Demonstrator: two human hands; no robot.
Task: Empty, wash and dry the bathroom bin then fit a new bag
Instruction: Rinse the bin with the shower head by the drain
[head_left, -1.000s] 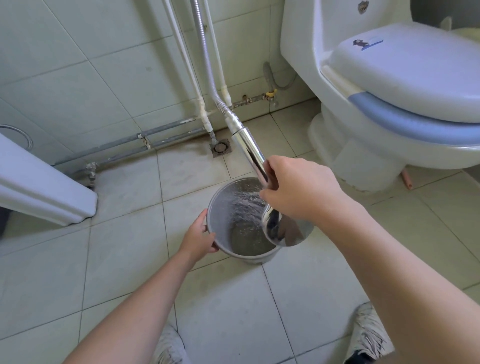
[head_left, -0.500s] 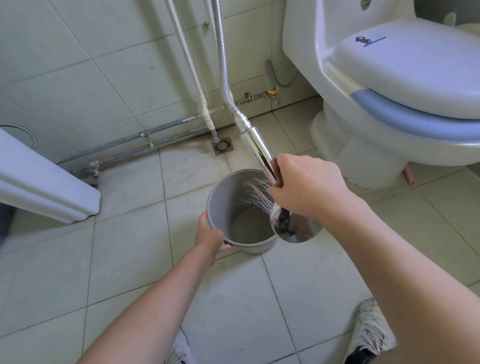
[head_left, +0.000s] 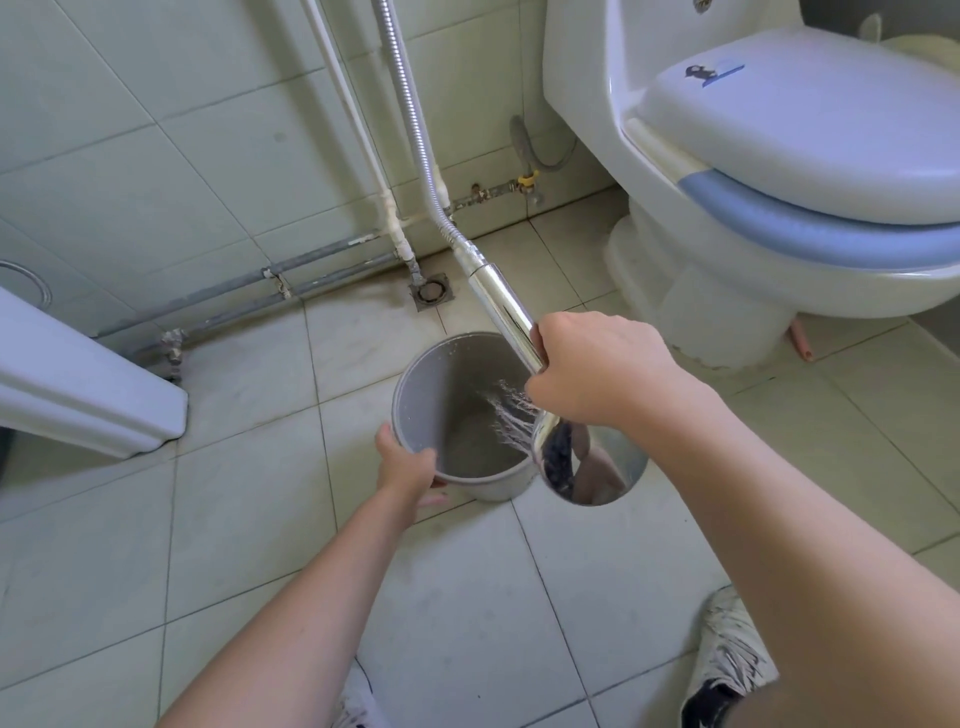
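A round grey bin (head_left: 436, 395) stands on the tiled floor, tilted toward the wall, with shallow water at its bottom. My left hand (head_left: 408, 465) grips its near left rim. My right hand (head_left: 597, 371) holds the chrome handle of a shower head (head_left: 587, 467), which hangs over the bin's right rim. Thin jets of water spray leftward from the shower head into the bin. A ribbed metal hose (head_left: 410, 130) runs from the handle up the wall.
A white toilet (head_left: 779, 171) with a blue-edged seat stands at the right. A floor drain (head_left: 432, 292) and wall pipes (head_left: 311, 273) lie behind the bin. A white fixture (head_left: 78, 384) juts in at the left. My shoes (head_left: 727, 654) show at the bottom.
The bin has tipped further toward the wall, showing more of its inside. My left hand slid lower on the rim. The spray has narrowed to thin jets.
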